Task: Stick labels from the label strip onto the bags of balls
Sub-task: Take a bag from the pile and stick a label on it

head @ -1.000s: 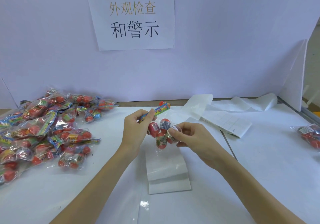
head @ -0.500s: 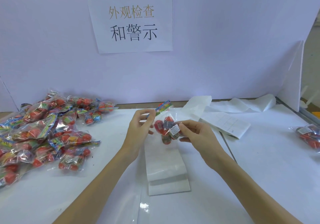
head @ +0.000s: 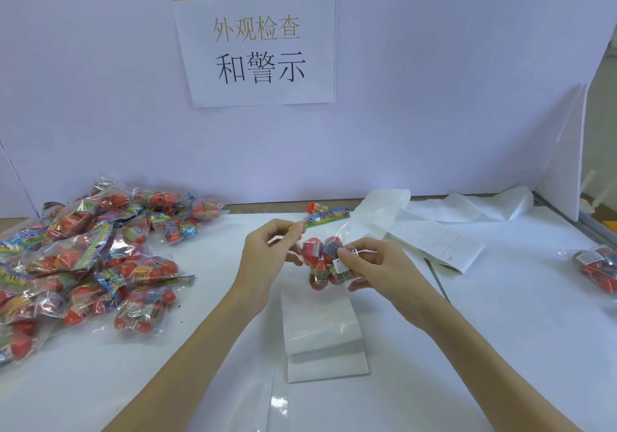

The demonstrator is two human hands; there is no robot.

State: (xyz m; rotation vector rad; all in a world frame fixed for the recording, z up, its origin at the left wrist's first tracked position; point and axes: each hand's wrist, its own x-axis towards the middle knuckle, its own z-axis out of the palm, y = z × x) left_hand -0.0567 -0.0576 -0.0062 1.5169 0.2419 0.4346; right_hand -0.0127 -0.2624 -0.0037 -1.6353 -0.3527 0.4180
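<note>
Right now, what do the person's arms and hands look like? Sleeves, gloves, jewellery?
Both forearms are bare up to the frame edge, with no sleeves in view. The left hand and right hand wear no gloves; no rings, watch or wristbands show. Nails look short and unpainted.

Left hand [head: 267, 258] and right hand [head: 377, 264] raised, fingers pinched.

Head view, forward and down (close) over the table [head: 500, 298].

My left hand [head: 267, 258] and right hand [head: 374, 264] hold one bag of balls [head: 322, 261] above the bench [head: 500, 315]; right thumb presses its label [head: 341, 266].
</note>
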